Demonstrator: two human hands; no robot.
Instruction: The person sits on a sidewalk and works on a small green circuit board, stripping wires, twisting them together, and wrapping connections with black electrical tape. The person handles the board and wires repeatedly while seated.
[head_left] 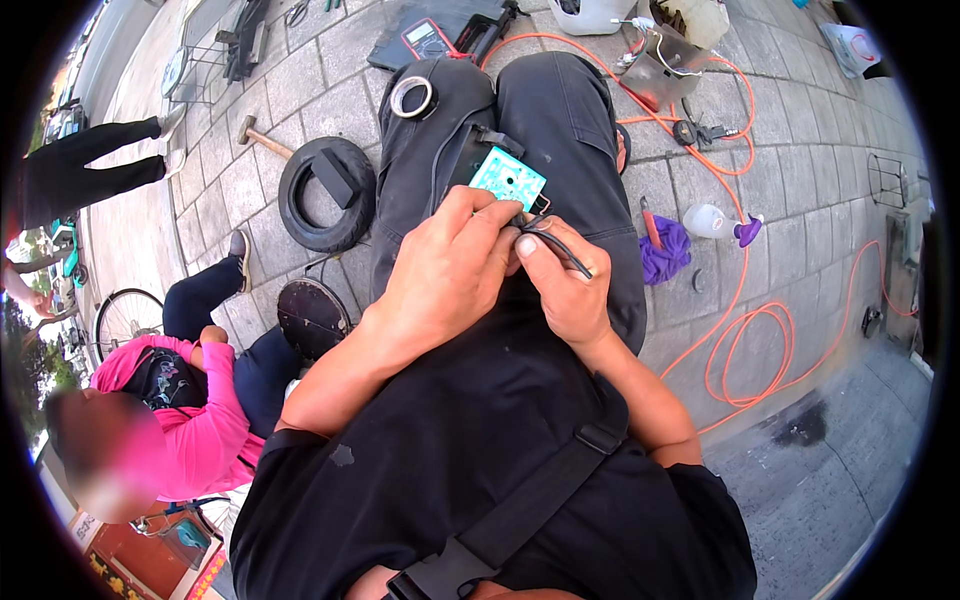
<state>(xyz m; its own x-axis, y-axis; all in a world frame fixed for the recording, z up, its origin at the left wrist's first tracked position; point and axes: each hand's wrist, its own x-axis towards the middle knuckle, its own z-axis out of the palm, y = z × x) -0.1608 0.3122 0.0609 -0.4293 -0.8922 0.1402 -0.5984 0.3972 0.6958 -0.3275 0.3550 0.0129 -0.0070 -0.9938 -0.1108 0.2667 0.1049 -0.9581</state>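
Paved floor [800, 210]: grey stone blocks, bearing all loose items.

Orange cable [745, 340]: runs from the top of the view down the right side, ending in loose coils on the floor.

Small tyre [300, 215]: black, flat on the floor left of the person's knees; a hammer [262, 137] lies just beyond it.

Left hand [445, 275]: fingers curled closed, gripping the lower edge of the circuit board; fingertips meet the right hand.

Right hand [565, 290]: closed in a pinch, thumb and forefinger holding the black wires.

Circuit board [508, 177]: teal, rectangular, resting on the lap between the thighs. Long axis runs upper left to lower right, face tilted up toward the camera. Near edge is hidden under the left hand.

Purple cloth [665, 252]: bunched on the floor right of the leg.

Black wires [555, 245]: a short bundle, leading from the board's lower right corner out to the right past the thumb. Where they join the board is hard to make out.

Tape roll [412, 97]: grey ring, lying on the left knee.
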